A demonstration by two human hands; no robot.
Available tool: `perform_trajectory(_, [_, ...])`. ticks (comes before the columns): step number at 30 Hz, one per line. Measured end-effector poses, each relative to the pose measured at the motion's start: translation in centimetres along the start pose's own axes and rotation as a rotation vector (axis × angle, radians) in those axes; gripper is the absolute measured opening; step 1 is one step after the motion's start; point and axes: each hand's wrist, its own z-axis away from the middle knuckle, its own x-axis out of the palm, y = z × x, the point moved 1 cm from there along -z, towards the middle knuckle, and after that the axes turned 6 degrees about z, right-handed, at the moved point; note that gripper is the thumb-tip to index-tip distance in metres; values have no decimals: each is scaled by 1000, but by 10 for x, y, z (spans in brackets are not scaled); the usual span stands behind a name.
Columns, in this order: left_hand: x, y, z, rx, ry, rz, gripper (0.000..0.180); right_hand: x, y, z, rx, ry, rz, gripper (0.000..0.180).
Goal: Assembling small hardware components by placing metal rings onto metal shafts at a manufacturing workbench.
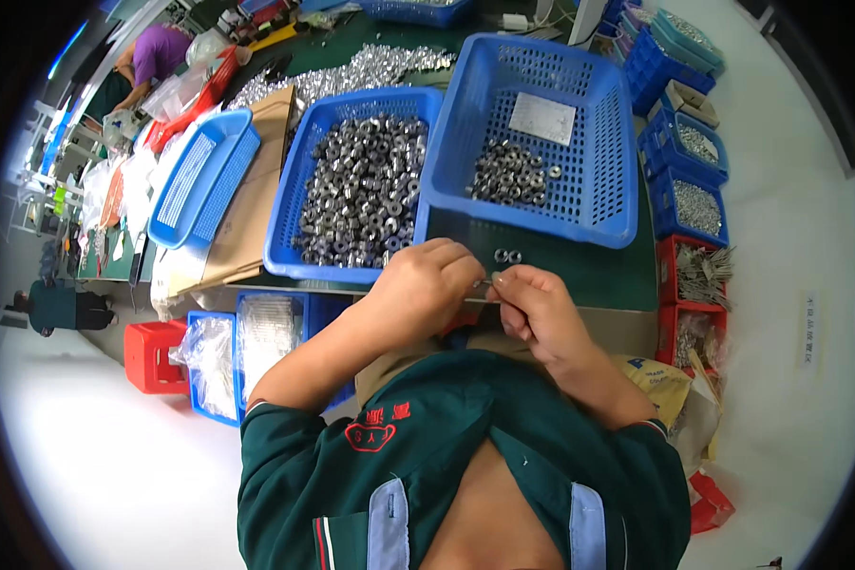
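Observation:
My left hand (429,281) and my right hand (542,312) meet at the near edge of the green table, fingertips almost touching. Both are closed in a pinch around a small metallic piece; its kind is mostly hidden by the fingers. Just beyond them, two shiny metal rings (507,256) lie side by side on the table. A blue basket (351,275) beyond my left hand is filled with many metal rings (366,190). To its right, a larger blue basket (591,204) holds a smaller heap of rings (509,173) and a white paper slip (542,118).
Silvery parts (361,71) spread across the far table. Flattened cardboard (247,223) and an empty-looking blue tray (204,180) sit at left. Stacked blue bins (698,204) and red bins (670,275) with small parts stand at right. Two other people are in the left background.

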Motion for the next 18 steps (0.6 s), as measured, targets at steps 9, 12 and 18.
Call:
perform_trajectory(9, [-2,-42,-88,-93,-166,-59,14,-21,15,15,-194,136,78,21])
perform_trajectory(12, [18,-76,-124,-256,-391,-174,19,-23,33,21,-137,46,146,20])
perform_trajectory(18, [59,-127,-142,-337,-645,-398,25,-40,64,19,-97,109,217,18])
